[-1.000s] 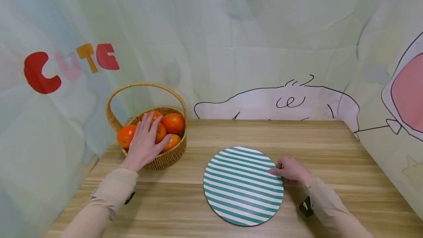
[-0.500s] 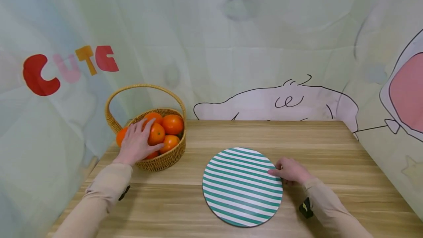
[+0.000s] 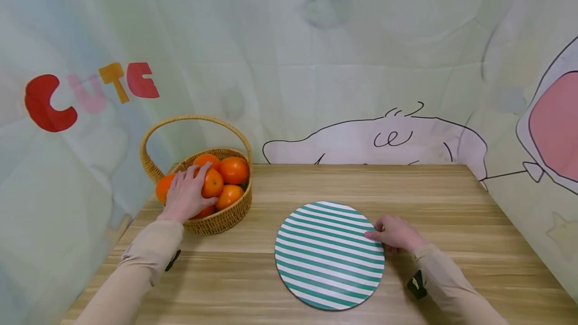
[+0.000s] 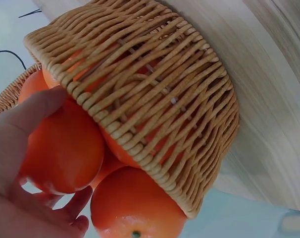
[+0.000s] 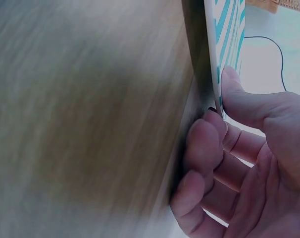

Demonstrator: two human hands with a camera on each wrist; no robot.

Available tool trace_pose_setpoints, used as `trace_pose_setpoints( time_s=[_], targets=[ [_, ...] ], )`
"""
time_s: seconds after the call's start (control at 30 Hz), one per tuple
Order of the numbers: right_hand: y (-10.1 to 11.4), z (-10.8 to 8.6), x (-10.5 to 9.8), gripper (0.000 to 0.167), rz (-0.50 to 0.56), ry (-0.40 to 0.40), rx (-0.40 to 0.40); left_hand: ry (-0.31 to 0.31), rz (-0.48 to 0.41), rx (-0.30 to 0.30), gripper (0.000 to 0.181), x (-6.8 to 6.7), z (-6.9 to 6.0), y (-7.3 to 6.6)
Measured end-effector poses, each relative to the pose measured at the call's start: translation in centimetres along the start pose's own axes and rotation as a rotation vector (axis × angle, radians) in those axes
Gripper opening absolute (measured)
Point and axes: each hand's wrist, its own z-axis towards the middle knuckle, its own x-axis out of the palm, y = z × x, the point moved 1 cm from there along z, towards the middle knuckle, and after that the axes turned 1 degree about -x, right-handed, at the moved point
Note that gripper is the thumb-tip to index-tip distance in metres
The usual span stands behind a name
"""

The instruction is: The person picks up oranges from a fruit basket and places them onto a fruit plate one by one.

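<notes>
In the head view, a wicker basket with a tall arched handle holds several oranges on the left side of the table. My left hand reaches in over the near left rim, fingers and thumb curled round a smooth orange. The thumb lies close to the rim in the left wrist view, and another orange sits right beside the fingertips. At the table's middle lies a round board with green and white stripes. My right hand pinches its right edge, thumb on top and fingertips at the underside.
The wooden table ends at the back against a printed cloth, which also hangs at both sides. The basket handle arches above the fruit, behind my left hand.
My left hand has come down and slightly left, its spread fingers closing round an orange. The right hand stays at the board's edge. The view has shifted slightly.
</notes>
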Motion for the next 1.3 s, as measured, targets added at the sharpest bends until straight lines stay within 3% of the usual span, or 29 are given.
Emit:
trace_pose_setpoints(
  time_s=[0.47,0.7,1.07,1.3],
  targets=[
    [0.0,-0.1,-0.1,0.028,0.008,-0.007,-0.017,-0.054,-0.106,-0.019,0.083,-0.1,-0.5,-0.4],
    [0.0,0.0,0.0,0.028,0.008,-0.01,-0.023,-0.085,-0.202,-0.045,0.08,-0.4,-0.8,-1.0],
    [0.1,-0.2,0.0,0.027,0.002,-0.008,-0.022,-0.077,-0.419,-0.107,0.082,-0.8,-1.6,-3.2],
    [0.2,-0.1,0.0,0.028,0.016,-0.012,-0.022,-0.099,-0.522,-0.061,0.082,-0.4,-2.1,-5.6]
  ],
)
